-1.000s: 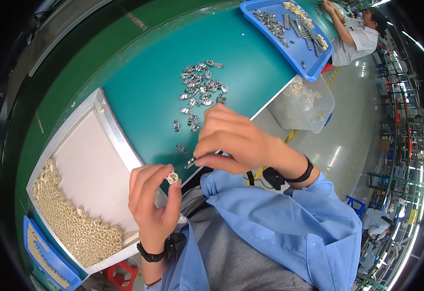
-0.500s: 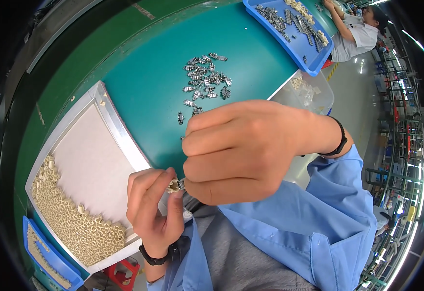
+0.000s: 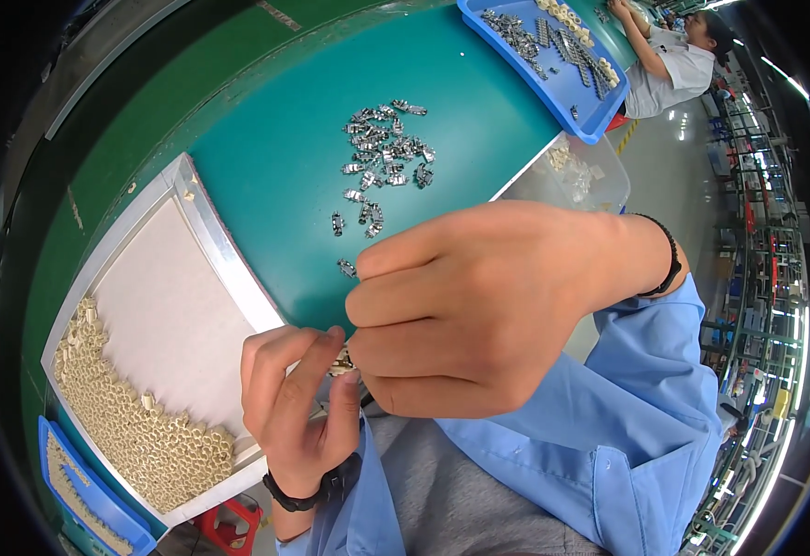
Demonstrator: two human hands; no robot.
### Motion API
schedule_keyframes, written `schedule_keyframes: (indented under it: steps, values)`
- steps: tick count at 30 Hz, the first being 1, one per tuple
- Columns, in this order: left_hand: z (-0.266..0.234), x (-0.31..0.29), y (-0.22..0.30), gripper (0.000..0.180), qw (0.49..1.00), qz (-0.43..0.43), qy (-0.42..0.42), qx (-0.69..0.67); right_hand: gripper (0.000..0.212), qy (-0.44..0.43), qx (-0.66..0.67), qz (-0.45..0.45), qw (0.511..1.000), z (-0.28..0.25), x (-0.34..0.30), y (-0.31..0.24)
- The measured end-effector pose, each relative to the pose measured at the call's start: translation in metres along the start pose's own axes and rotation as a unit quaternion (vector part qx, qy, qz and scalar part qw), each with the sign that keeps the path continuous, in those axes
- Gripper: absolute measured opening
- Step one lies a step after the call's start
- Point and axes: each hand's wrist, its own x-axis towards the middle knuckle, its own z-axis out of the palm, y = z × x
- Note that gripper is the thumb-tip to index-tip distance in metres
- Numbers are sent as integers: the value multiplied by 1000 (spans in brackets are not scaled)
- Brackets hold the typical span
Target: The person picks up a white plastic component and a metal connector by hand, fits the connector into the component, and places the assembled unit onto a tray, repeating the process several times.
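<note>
Between the thumb and fingers of my left hand (image 3: 298, 403) is a small cream plastic part (image 3: 341, 364), mostly covered by the fingers. My right hand (image 3: 479, 310) is curled closed against it from the right, back of the hand upward. Its fingertips are hidden, so whatever they pinch cannot be made out now. Beyond my hands, a loose pile of small silvery metal parts (image 3: 388, 153) lies on the green tabletop (image 3: 275, 167). To the left stands a white-lined, metal-edged tray (image 3: 178, 287) with many cream plastic parts (image 3: 145, 435) heaped along its near left side.
A blue tray (image 3: 553, 88) with metal and cream parts sits at the far right. Beside it is a clear plastic bin (image 3: 600, 181) with bags. Another blue tray (image 3: 90, 500) is at the lower left, near a red stool (image 3: 229, 526). A co-worker (image 3: 674, 65) sits at the far right.
My right hand has shifted slightly down and turned, closing in on the cream part. The metal piece seen at its fingertips earlier is now hidden.
</note>
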Motion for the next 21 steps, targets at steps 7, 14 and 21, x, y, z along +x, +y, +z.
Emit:
schedule_keyframes:
  steps: [7,14,21]
  values:
    - [0,1,4,34,999,19,-22,20,20,1,3,10,1000,2,-2,-1]
    - [1,-3,4,34,999,34,2,-14,15,88,123,65,986,7,-11,-3]
    - [0,-3,3,36,998,62,30,-10,15,173,193,102,960,20,-16,-5]
